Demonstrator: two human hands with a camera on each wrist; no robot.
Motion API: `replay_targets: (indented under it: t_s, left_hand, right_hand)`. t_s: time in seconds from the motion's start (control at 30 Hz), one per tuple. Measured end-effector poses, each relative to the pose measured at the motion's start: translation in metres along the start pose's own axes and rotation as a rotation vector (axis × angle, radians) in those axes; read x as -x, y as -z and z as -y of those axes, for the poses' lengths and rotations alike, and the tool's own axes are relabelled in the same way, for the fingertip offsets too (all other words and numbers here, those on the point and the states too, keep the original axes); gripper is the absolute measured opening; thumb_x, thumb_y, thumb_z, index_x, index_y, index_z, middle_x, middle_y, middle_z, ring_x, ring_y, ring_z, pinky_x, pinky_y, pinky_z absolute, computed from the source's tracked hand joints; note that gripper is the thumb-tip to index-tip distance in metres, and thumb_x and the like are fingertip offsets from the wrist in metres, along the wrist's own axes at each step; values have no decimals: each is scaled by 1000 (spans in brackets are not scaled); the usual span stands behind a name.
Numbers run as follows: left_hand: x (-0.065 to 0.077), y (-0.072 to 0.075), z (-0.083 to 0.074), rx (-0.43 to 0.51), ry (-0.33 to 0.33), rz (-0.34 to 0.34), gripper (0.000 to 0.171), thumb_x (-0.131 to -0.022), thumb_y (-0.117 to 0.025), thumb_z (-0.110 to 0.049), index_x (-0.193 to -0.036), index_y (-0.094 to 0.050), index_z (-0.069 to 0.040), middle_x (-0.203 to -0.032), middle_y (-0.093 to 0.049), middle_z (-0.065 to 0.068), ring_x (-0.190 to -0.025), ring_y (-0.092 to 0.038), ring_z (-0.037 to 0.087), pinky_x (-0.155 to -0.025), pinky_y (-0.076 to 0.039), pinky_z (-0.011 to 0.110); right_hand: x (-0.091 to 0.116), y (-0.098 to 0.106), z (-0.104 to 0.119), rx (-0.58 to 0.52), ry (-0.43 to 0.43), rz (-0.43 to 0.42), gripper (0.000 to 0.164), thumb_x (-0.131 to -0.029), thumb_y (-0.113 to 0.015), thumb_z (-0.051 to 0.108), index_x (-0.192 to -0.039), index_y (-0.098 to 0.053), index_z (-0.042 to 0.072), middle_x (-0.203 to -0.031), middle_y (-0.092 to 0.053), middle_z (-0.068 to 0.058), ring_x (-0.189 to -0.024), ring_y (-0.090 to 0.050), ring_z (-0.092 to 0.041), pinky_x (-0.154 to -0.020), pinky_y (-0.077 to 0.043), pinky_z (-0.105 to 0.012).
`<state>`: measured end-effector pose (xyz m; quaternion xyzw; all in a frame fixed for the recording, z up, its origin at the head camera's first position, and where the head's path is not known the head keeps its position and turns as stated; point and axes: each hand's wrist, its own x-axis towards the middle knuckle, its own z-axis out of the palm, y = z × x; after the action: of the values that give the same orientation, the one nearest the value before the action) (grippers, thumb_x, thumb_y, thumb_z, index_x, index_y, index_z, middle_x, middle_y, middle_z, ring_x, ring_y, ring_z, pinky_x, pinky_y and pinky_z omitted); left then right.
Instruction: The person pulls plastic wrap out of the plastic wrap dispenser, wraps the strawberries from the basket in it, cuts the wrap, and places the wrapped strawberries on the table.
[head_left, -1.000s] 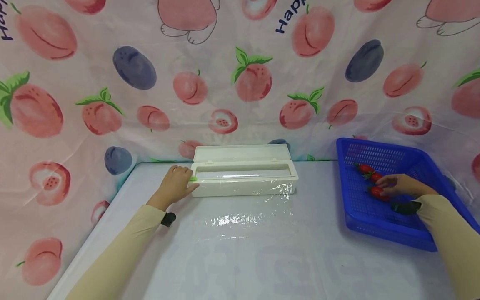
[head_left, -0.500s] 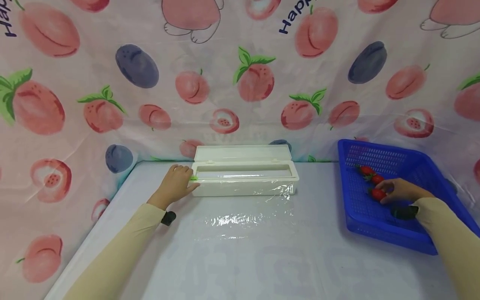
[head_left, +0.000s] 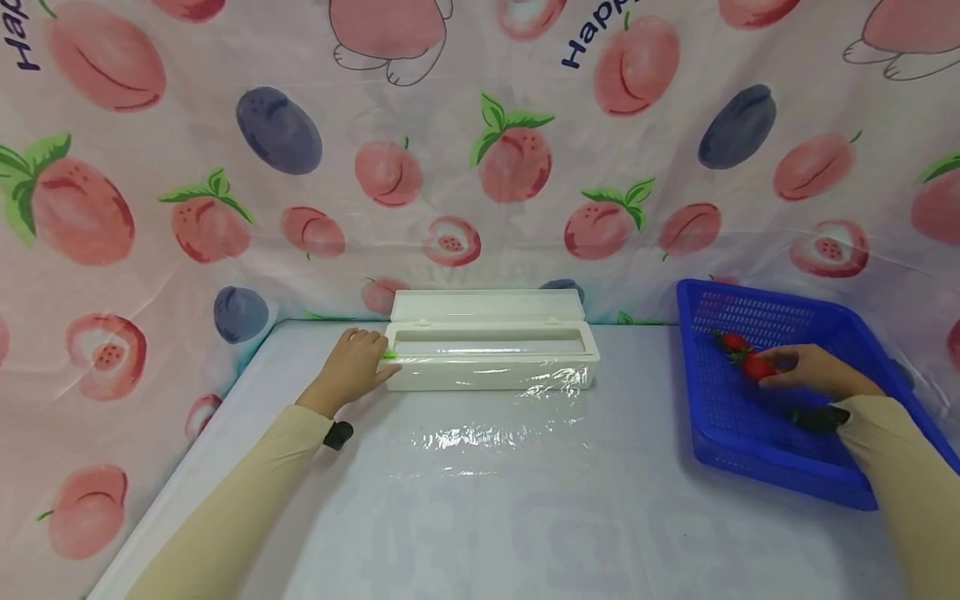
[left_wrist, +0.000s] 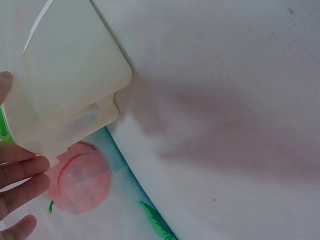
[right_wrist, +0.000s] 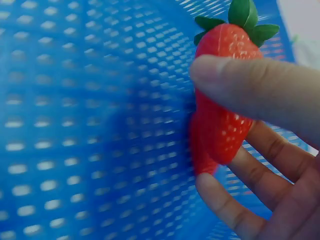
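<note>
My left hand [head_left: 351,371] grips the left end of a white cling film dispenser [head_left: 487,372], its thumb at the front and the other fingers behind. In the left wrist view, the dispenser's end [left_wrist: 70,65] sits between the thumb and fingers, beside a green piece [left_wrist: 4,125]. My right hand [head_left: 813,371] is inside the blue basket [head_left: 780,462], pinching a red strawberry [head_left: 759,367]. The right wrist view shows the thumb across this strawberry [right_wrist: 227,130], leaves upward, with more red fruit [right_wrist: 200,150] partly hidden behind it. Another strawberry [head_left: 733,342] lies in the basket.
Clear film [head_left: 480,437] stretches from the dispenser over its front onto the white tabletop [head_left: 450,542]. The dispenser's lid [head_left: 487,305] stands raised at the back. A fruit-printed cloth [head_left: 450,108] hangs behind the table.
My right hand has closed its fingers on the strawberry and raised it toward the others in the basket. My left hand keeps its place on the dispenser.
</note>
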<state>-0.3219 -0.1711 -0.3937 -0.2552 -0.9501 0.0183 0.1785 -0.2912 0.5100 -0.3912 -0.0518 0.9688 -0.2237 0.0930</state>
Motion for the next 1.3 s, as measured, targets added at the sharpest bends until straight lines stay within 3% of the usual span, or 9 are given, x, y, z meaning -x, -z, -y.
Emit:
replay_targets:
  t_s: [0.13,0.33,0.5,0.57,0.67,0.87,0.9,1.07,1.3]
  left_hand:
    - [1,-2,0,2,-4,-4,43,-85,-65,-40,-97,-61,2,-99,-65,18,-97,-61,33,-98,-41,49]
    - [2,-7,1,4,-10,-1,44,-85,-65,-41,-98,-61,1,-100,-65,17,-98,-61,32,-98,-41,49]
    - [4,-9,1,12,-13,-15,43,-85,-65,-40,-96,-61,2,-98,-65,17,-97,-61,32,-98,-41,48]
    - [5,-8,1,16,-16,-23,43,-85,-66,-39,-95,-61,2,-97,-65,17,-96,-61,32,-97,-42,48]
    - [7,-7,1,19,-19,-32,43,-85,-66,-38,-95,-61,3,-95,-65,17,-95,-61,32,-96,-42,48]
    - [7,-8,3,15,-13,-32,43,-85,-65,-39,-96,-60,2,-96,-65,17,-95,-61,33,-96,-42,47]
    - [7,-8,3,14,-11,-30,43,-85,-65,-39,-96,-60,2,-97,-65,17,-95,-61,33,-96,-42,48]
    - [6,-7,4,17,-5,-30,43,-86,-64,-39,-97,-60,3,-98,-65,17,-96,-60,33,-97,-42,48]
    - [3,-7,4,21,1,-32,44,-86,-64,-40,-98,-59,3,-99,-65,17,-96,-60,33,-98,-41,49]
  right_hand:
    - [3,7,4,4,-8,-55,64,-85,-68,35,-125,-49,-12,-115,-58,-32,-95,-60,-28,-76,-52,-42]
    - [12,20,15,-44,-23,-133,65,-86,-66,38,-128,-49,-8,-121,-56,-32,-79,-44,19,-68,-47,-20]
    - [18,33,43,-63,-4,-209,66,-84,-68,40,-129,-49,-3,-105,-62,10,-78,-40,25,-65,-44,-13]
    - [20,38,59,-64,35,-240,62,-83,-70,36,-127,-51,-3,-97,-54,24,-78,-44,23,-64,-44,-11]
    - [24,44,88,-56,78,-267,58,-82,-71,34,-126,-53,-1,-96,-57,25,-79,-45,23,-64,-43,-8]
    - [27,43,150,-21,168,-270,55,-80,-74,30,-125,-57,3,-115,-65,-14,-85,-53,17,-70,-44,-6]
    - [26,40,160,-14,185,-266,55,-79,-75,29,-124,-58,3,-117,-62,-21,-85,-53,15,-71,-44,-6]
    - [23,15,208,-27,274,-206,53,-79,-75,26,-124,-58,3,-112,-64,-20,-98,-63,-27,-82,-54,-36]
    - [16,-32,260,-91,483,-141,48,-77,-77,17,-119,-61,1,-105,-67,-13,-94,-64,-26,-82,-55,-42]
